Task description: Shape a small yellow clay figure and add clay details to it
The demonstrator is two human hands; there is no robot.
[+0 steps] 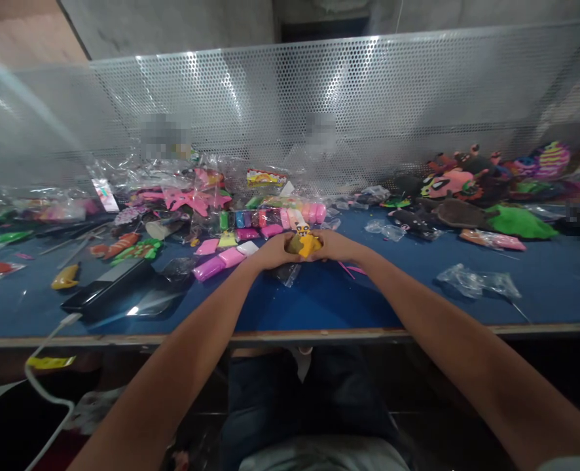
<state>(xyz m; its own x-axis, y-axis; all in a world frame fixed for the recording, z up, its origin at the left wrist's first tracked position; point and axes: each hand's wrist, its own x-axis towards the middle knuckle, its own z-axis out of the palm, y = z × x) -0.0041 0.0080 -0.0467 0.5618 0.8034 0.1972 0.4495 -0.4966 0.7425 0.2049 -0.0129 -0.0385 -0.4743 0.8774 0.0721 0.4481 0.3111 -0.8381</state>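
Over the blue tabletop, my left hand (273, 252) and my right hand (338, 244) curl around a small clay figure (310, 244) from either side. It has a yellow and brown body, and a pale head with dark eye markings shows above it. Most of my fingertips are hidden behind the figure. Below my left hand lies a dark piece in clear plastic (287, 273). Packets of pink and purple clay (220, 263) lie to the left of that hand. Thin pink strips (351, 269) rest on the table just under my right hand.
A row of wrapped coloured clay (251, 218) lies behind my hands. A black device (110, 288) with a white cable (49, 343) sits at left, near a yellow clay piece (66, 277). Crumpled plastic (479, 281) and clay figures (450, 183) are at right. A perforated metal screen (368, 98) stands behind.
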